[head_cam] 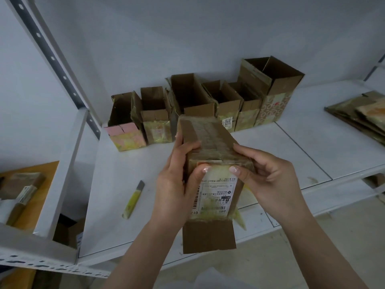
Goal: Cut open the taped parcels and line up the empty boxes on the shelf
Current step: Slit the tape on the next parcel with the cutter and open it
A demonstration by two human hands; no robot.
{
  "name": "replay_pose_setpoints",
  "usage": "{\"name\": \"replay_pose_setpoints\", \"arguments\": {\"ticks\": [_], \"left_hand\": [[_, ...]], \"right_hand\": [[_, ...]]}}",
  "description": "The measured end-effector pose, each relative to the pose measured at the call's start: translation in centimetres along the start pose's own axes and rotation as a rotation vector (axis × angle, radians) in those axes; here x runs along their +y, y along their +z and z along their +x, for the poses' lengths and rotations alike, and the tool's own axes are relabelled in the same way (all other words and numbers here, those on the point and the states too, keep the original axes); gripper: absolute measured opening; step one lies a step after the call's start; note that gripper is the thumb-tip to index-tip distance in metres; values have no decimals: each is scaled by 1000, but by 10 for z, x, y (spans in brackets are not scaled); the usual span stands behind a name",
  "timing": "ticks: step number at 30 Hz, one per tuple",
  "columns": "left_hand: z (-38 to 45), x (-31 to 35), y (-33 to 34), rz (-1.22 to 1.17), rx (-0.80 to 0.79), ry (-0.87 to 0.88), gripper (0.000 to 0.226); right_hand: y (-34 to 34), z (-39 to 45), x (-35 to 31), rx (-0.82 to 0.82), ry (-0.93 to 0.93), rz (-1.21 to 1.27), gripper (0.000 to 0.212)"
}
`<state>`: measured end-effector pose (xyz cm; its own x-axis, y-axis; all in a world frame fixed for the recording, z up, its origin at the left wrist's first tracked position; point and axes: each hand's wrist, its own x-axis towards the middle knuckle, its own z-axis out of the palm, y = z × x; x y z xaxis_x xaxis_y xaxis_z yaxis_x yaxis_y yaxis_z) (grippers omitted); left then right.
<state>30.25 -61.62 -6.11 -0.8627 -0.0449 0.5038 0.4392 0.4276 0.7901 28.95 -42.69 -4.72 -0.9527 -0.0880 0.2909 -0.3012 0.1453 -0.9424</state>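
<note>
Parcel [210, 163] held in both hands above the front half of the shelf [312, 147], long axis running away from the person, printed label face up at the near end. Near end is open: one brown flap [209, 236] hangs down toward the person; the top face farther back is taped over. Left hand [177, 184] wraps the left side, fingers curled over the top edge, thumb on the label face. Right hand [268, 180] grips the right side, thumb pressed beside the left thumb, fingers curled round the far edge. Utility knife [133, 200] lies on the shelf to the left of the parcel, near the front edge, apart from both hands. Row of opened boxes [200, 105] stands along the back edge of the shelf, six counted, flaps up, touching side by side. Flattened cardboard [362, 115] stacked at the right end of the shelf. Judgement: the cutting step looks done for this parcel and the placing step is in hand. Whether it is empty cannot be told. Next move calls for standing it upright, open end up, and setting it against one end of the row.
</note>
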Motion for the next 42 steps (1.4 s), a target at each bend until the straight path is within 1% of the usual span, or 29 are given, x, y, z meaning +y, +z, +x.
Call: {"name": "replay_pose_setpoints", "arguments": {"ticks": [3, 4, 6, 8, 10, 12, 15, 17, 20, 25, 28, 30, 32, 34, 38, 42], "left_hand": [[-8, -4, 2, -34, 60, 66, 41], [-10, -7, 2, -35, 69, 78, 42], [-15, -17, 5, -15, 71, 84, 42], [-21, -31, 8, -1, 55, 46, 41], [-28, -42, 10, -17, 31, -34, 41], [-34, -51, 8, -18, 9, -64, 41], [-39, -53, 3, -48, -41, -66, 36], [-37, -49, -1, -78, -28, -76, 32], [-27, -39, -5, -134, 18, -104, 32], [-16, -25, -8, -97, 65, -110, 30], [-13, -17, -5, -107, 107, -137, 27], [-11, -13, -4, -103, 133, -156, 26], [-9, -11, -5, -87, 148, -156, 27], [-7, -11, -6, -79, 147, -154, 30], [-6, -12, -7, -56, 109, -130, 29], [-8, -9, -4, -49, 80, -110, 28]], "right_hand": [[5, -3, 6, 26, -49, 3, 58], [6, -4, 9, 29, -73, -28, 56], [9, -6, 21, 20, -109, -169, 55], [13, -8, 37, 16, -103, -309, 55], [20, -13, 52, 7, -75, -358, 52], [24, -22, 63, -16, -66, -319, 51], [19, -29, 74, -41, -2, -152, 54], [16, -29, 79, -48, 39, -85, 53], [21, -24, 79, -47, -12, -31, 59], [29, -1, 64, 15, -67, -12, 58], [36, 5, 54, 102, -151, -149, 60], [41, 6, 49, 164, -210, -322, 63], [46, 7, 40, 269, -287, -531, 65], [47, 8, 32, 341, -357, -645, 64], [42, 9, 32, 304, -366, -656, 70], [41, 8, 37, 321, -331, -659, 70]]}}
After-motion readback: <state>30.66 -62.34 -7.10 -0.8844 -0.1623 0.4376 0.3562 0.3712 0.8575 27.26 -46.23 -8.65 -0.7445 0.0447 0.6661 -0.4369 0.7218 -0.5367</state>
